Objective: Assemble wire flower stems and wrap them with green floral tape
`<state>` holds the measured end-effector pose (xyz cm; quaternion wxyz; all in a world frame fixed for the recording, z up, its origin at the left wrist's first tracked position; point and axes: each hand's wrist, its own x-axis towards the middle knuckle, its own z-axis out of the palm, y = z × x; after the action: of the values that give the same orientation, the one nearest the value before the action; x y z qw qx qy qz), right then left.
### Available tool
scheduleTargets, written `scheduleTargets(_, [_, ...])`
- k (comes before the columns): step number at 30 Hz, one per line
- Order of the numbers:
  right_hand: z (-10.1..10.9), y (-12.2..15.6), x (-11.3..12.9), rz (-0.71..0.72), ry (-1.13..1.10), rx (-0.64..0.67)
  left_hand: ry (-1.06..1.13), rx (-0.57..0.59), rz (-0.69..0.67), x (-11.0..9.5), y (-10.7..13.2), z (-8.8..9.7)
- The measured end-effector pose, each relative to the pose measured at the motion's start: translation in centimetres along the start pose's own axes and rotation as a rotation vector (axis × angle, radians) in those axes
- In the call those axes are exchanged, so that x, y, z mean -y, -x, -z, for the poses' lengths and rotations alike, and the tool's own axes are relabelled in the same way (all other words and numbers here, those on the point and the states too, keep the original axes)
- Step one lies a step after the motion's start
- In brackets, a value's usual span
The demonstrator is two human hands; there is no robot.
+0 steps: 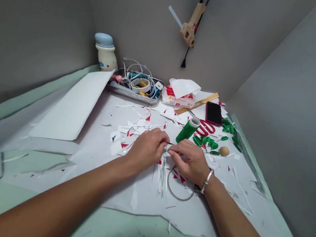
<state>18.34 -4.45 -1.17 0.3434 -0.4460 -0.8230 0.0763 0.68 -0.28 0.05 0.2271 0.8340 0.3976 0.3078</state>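
Above the middle of the littered paper, my left hand (149, 146) is closed in a pinch on a thin dark green strand (171, 143). The strand spans the small gap to my right hand (190, 159), whose fingers are also closed, at its other end. Too little of it shows to tell thread from wire. A spool of green thread (187, 131) stands just behind my right hand. Thin wires (162, 180) lie below both hands. Beside them rests a metal hoop (178, 199), partly under my right hand.
Red-handled scissors (205, 128), green leaf-like pieces (207, 142), a brown ball (224, 151) and a phone (213, 113) lie at the right. Farther back are a tissue pack (178, 98) and a metal tray (149, 101). A glue gun (191, 29) hangs on the wall.
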Motion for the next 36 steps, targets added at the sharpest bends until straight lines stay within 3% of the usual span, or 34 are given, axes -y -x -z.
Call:
scheduleTargets(6, [0.2, -0.2, -0.7, -0.124, -0.071, -0.172, -0.077, 0.150, -0.082, -0.5, 0.3, -0.1])
scheduleTargets(11, [0.1, -0.1, -1.8, -0.249, -0.132, -0.149, 0.137, 0.121, -0.053, -0.4, 0.1, 0.0])
scheduleTargets(15, [0.0, 0.0, -1.4, -0.146, -0.072, -0.055, 0.189, 0.021, 0.034, -0.1, -0.2, 0.1])
scheduleTargets(20, [0.1, 0.0, -0.2, -0.002, 0.017, -0.005, 0.015, -0.008, 0.030, 0.2, -0.1, -0.1])
scheduleTargets(24, [0.3, 0.0, 0.0, -0.020, 0.019, -0.085, -0.066, 0.124, -0.050, 0.0, 0.2, -0.4])
scheduleTargets(28, [0.4, -0.1, -0.9, -0.118, -0.033, -0.136, 0.055, 0.172, -0.050, -0.4, 0.2, -0.2])
scheduleTargets(32, [0.2, 0.0, -1.7, -0.185, -0.061, -0.124, 0.230, 0.116, -0.001, -0.5, 0.0, 0.1])
scheduleTargets(36, [0.0, 0.0, -1.2, -0.080, -0.027, -0.035, 0.212, -0.008, 0.054, -0.2, -0.2, 0.2])
